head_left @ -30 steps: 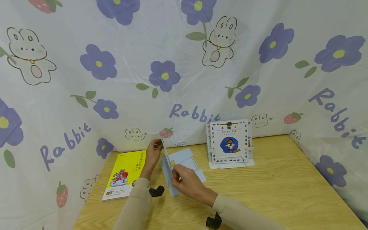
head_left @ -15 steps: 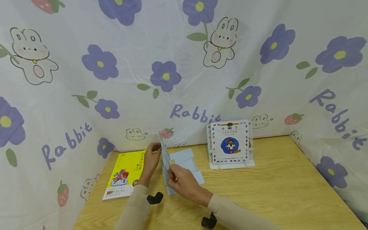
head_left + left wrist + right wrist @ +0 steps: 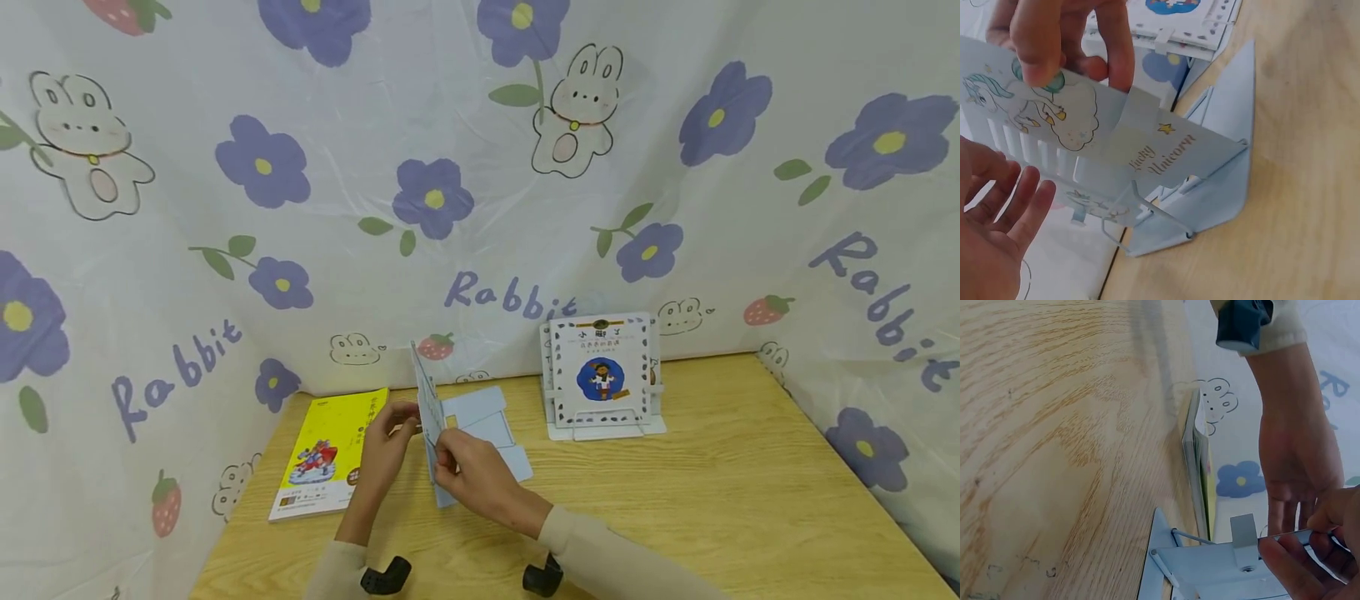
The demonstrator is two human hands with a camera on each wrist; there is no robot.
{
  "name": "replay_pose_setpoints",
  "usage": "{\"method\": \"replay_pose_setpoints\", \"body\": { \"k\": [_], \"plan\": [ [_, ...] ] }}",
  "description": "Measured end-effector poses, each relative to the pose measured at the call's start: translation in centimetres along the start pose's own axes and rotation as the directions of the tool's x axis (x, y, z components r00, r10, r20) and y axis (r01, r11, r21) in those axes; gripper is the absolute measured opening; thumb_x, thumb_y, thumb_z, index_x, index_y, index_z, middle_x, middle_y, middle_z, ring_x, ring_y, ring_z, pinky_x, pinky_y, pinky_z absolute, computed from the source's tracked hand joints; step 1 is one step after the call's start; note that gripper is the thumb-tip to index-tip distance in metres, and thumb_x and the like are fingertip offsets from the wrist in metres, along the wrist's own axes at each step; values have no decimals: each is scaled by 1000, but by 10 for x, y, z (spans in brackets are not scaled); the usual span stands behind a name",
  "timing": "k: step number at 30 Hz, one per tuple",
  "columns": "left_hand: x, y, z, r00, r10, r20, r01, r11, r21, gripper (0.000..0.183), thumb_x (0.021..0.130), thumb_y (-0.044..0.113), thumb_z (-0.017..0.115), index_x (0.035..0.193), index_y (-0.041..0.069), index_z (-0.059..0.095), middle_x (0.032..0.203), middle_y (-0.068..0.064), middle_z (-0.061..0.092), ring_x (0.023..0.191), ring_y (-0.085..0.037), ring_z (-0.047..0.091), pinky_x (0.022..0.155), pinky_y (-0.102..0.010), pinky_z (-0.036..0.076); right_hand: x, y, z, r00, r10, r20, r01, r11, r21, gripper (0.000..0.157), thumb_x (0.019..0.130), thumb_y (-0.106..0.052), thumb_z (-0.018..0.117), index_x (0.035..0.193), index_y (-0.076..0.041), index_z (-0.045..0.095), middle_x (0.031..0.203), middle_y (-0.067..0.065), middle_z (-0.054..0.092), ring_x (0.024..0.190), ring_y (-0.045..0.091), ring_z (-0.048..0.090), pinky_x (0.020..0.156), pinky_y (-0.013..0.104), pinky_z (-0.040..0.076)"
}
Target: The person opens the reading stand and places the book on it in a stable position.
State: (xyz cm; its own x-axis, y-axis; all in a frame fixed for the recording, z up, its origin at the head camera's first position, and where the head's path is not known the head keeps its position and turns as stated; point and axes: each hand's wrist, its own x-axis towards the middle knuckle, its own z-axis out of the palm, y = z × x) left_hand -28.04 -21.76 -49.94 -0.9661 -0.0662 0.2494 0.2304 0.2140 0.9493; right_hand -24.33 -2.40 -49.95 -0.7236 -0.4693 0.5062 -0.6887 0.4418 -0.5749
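A pale blue book stand is on the wooden table, its back panel raised from the flat base. In the left wrist view the panel shows a unicorn print, "Lucky Unicorn" lettering and a row of slots. My right hand pinches the panel's edge between thumb and fingers; the right wrist view has this hand beside a small clip. On the panel's other side is my left hand. Its fingers are loosely bent close to the slotted part, with nothing held. Wire supports join panel and base.
To the left lies a yellow book. On the right, a white picture book stands upright in another stand. A patterned curtain hangs along the table's back edge. Each wrist wears a black device.
The left hand has come down and back along the panel, toward the person. The panel has swung left, more edge-on to the head view, while the right hand keeps its pinch.
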Motion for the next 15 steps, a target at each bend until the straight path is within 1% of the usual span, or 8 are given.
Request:
{"method": "replay_pose_setpoints", "body": {
  "k": [4, 7, 9, 11, 15],
  "plan": [
    [-18, 1, -8, 998, 29, 56, -28, 999, -30, 25, 108, 2, 58, 131, -6, 62, 125, -15, 67, 108, -5, 69, 93, -23, 62, 0, -2, 2, 1000, 11, 3, -11, 1000, 5, 19, 100, -6, 69, 92, -15, 54, 85, -6, 55, 71, -1, 47, 61, 11, 39],
    [-29, 1, -14, 992, 76, 104, -70, 996, -55, 31, 108, 4, 60, 137, -7, 58, 132, -12, 62, 117, -8, 67, 97, -21, 59, 0, -3, 3, 1000, 18, 2, -18, 1000, 2, 20, 100, -6, 69, 92, -16, 54, 84, -6, 54, 70, -2, 46, 61, 11, 38],
    [-35, 1, -17, 985, 106, 135, -97, 993, -74, 35, 108, 4, 59, 141, -8, 54, 139, -15, 59, 122, -10, 65, 101, -20, 58, 1, -4, 3, 1000, 21, -2, -21, 1000, -1, 20, 100, -5, 70, 92, -16, 54, 84, -5, 55, 70, -2, 46, 61, 11, 39],
    [-40, 3, -19, 977, 127, 171, -113, 990, -89, 39, 108, 3, 58, 146, -7, 50, 145, -19, 55, 127, -8, 63, 103, -21, 57, 2, -6, 4, 1000, 22, -7, -22, 1000, -1, 20, 99, -5, 70, 92, -15, 55, 84, -5, 56, 71, -3, 47, 61, 10, 39],
    [-50, 8, -18, 962, 117, 246, -97, 991, -93, 51, 107, 1, 58, 156, -1, 41, 157, -25, 45, 134, -3, 57, 106, -21, 56, 3, -7, 5, 999, 34, -16, -34, 999, 9, 20, 99, -5, 71, 92, -16, 56, 85, -5, 57, 70, -3, 48, 60, 10, 39]
  ]
}}
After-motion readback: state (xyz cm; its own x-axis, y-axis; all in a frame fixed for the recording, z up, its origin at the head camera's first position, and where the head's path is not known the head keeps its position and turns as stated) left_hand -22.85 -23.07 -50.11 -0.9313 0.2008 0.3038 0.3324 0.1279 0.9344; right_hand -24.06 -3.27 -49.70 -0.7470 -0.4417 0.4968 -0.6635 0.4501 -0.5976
